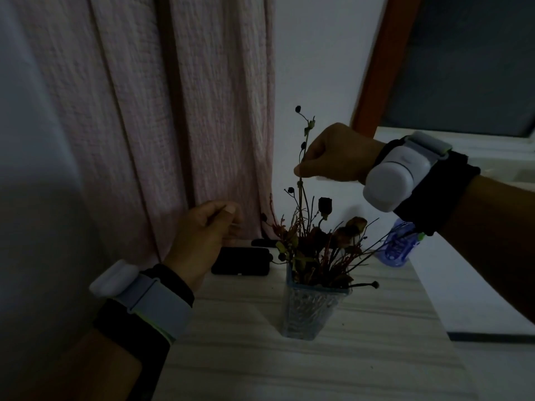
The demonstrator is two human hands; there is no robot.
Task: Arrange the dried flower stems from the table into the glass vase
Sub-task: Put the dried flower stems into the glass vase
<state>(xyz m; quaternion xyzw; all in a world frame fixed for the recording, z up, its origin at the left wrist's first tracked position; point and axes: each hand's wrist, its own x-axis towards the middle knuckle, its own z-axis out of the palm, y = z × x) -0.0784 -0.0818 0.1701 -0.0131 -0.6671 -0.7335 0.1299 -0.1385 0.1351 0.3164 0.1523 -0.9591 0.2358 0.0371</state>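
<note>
right hand [333, 154]: your grip is pinched on a tall stem [302, 157], held upright over the vase [314, 308], lower end already among the other stems.
left hand [202, 230]: fingers loosely curled, holding nothing, clear of the vase on its left.
vase: mid tabletop [231, 357], already packed.
risk: dry stem is brittle; forcing it down through the crowded bunch could snap it or knock heads off.
risk 2: a sideways push could tip the unsteadied vase.
</note>
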